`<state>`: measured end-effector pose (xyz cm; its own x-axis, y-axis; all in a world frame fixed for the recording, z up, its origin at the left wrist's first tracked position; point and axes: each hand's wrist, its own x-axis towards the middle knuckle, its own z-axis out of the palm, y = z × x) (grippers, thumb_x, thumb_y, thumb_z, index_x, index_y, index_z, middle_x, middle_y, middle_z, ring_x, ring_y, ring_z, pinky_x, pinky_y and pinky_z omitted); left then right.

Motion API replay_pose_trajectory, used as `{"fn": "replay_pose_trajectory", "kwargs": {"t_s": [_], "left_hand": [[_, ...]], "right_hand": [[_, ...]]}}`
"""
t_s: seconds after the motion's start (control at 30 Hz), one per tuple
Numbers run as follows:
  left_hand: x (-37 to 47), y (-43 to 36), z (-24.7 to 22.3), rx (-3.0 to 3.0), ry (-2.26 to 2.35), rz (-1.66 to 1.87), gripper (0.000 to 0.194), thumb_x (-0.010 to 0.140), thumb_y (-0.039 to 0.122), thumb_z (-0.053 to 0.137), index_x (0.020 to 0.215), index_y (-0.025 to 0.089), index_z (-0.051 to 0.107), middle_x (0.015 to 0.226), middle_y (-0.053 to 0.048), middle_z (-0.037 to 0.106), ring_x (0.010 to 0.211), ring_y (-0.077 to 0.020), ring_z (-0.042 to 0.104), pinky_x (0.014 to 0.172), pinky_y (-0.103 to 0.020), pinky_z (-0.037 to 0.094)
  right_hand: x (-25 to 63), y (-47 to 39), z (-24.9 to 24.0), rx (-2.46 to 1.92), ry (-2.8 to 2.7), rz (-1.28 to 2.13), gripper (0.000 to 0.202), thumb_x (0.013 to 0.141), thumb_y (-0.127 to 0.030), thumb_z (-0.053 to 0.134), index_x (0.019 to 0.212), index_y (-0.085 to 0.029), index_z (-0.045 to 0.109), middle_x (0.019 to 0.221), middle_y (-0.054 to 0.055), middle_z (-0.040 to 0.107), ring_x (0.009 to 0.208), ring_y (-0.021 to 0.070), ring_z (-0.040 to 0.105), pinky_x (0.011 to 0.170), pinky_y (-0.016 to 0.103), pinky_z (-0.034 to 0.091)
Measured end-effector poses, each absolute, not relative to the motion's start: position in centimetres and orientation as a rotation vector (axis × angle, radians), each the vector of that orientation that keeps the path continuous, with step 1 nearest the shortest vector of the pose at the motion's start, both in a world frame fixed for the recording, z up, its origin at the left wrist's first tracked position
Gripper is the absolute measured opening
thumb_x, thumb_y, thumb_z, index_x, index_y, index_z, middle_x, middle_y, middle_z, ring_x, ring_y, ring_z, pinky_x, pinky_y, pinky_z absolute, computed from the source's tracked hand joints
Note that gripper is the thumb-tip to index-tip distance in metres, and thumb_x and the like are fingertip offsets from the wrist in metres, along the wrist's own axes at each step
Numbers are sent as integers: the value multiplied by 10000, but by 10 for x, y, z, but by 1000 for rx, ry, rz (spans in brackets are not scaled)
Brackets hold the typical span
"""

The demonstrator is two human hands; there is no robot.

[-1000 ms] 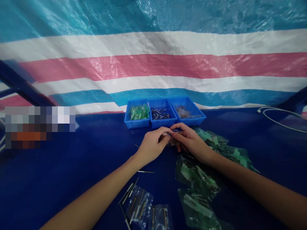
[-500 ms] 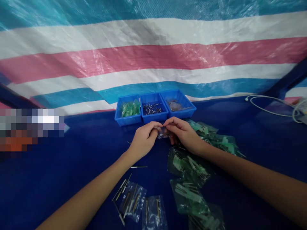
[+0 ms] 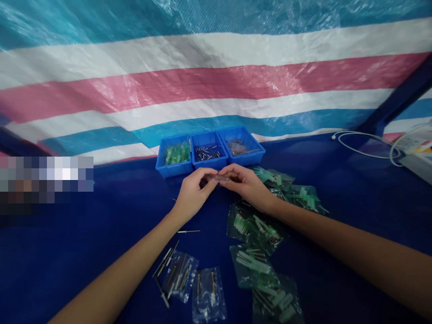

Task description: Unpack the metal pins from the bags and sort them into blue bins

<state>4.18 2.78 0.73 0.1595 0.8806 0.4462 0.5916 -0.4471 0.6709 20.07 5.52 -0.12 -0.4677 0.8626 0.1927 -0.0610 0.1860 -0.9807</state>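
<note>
Between my hands, just in front of the blue bins, is a small clear plastic bag. My left hand pinches its left side, and my right hand pinches its right side. The bag's contents are mostly hidden by my fingers. Near my left forearm lie loose rivets, a clear bag with metal pieces and another clear bag with brass-coloured screws. Beside and below my right hand spread several green-tinted bags with pale plastic anchors and screws.
Three joined blue bins stand at the back: green bags in the left bin, rivets in the middle bin, clear bags in the right bin. A white cable curls at the right. Behind hangs a striped tarp.
My hands have tipped the clear bag flatter, and the fingers of both have closed in around it. The whole view has shifted slightly.
</note>
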Motion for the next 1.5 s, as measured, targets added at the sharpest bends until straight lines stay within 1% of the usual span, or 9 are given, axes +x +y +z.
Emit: {"fn": "replay_pose_trajectory", "kwargs": {"t_s": [0.27,0.4,0.83,0.93,1.03,1.1,1.2,1.33,1.5], "left_hand": [[44,22,10,2168,1424,1159,165,847,257,477,759,165,582,729,-13,605,676,-142,559,639,-248,437],[44,21,8,2162,1425,1113,96,821,252,535,851,171,576,779,-6,634,699,-139,581,629,-232,439],[44,20,11,2181,1444,1098,190,870,250,436,751,168,559,679,3,591,640,-139,549,615,-247,418],[43,19,10,2169,1435,1144,140,864,259,459,870,171,568,736,-4,616,656,-137,565,623,-242,444],[42,18,9,2186,1376,1195,264,878,211,421,1129,179,498,865,-24,645,740,-138,594,693,-251,473],[41,18,8,2249,1294,1198,315,884,141,360,1164,191,494,963,-40,646,847,-145,599,772,-270,472],[42,18,8,2319,1221,1184,284,872,114,371,1057,191,573,1026,-52,639,934,-158,588,825,-290,463],[43,19,9,2295,1288,1222,151,848,216,511,965,173,597,936,-48,657,857,-161,602,781,-278,473],[43,19,12,2225,1432,1272,147,866,228,487,782,167,590,737,-10,643,667,-128,593,638,-229,462]], "right_hand": [[205,51,3,-814,-1776,1290,245,832,-337,492,660,-165,522,436,-66,449,425,79,395,454,219,312],[205,51,1,-819,-1818,1280,242,842,-335,477,682,-161,528,422,-79,416,395,69,360,417,212,263],[204,48,5,-865,-1818,1285,264,886,-339,393,697,-179,487,436,-71,444,399,75,384,431,215,294],[204,48,4,-862,-1814,1297,298,873,-378,422,651,-185,469,429,-68,436,398,77,378,434,223,293],[203,50,2,-863,-1771,1317,354,872,-436,407,611,-197,421,434,-66,423,397,77,377,431,225,299],[203,51,0,-858,-1737,1335,373,881,-445,375,599,-202,391,437,-64,411,402,80,389,437,223,320],[203,52,-1,-844,-1718,1359,370,890,-422,358,593,-203,383,430,-65,393,402,83,394,446,222,345],[204,52,0,-819,-1760,1362,387,897,-390,357,572,-189,413,461,-47,416,425,81,417,458,219,349],[204,49,3,-775,-1806,1353,300,900,-406,326,840,-176,510,707,-17,515,441,66,447,439,219,361]]}}
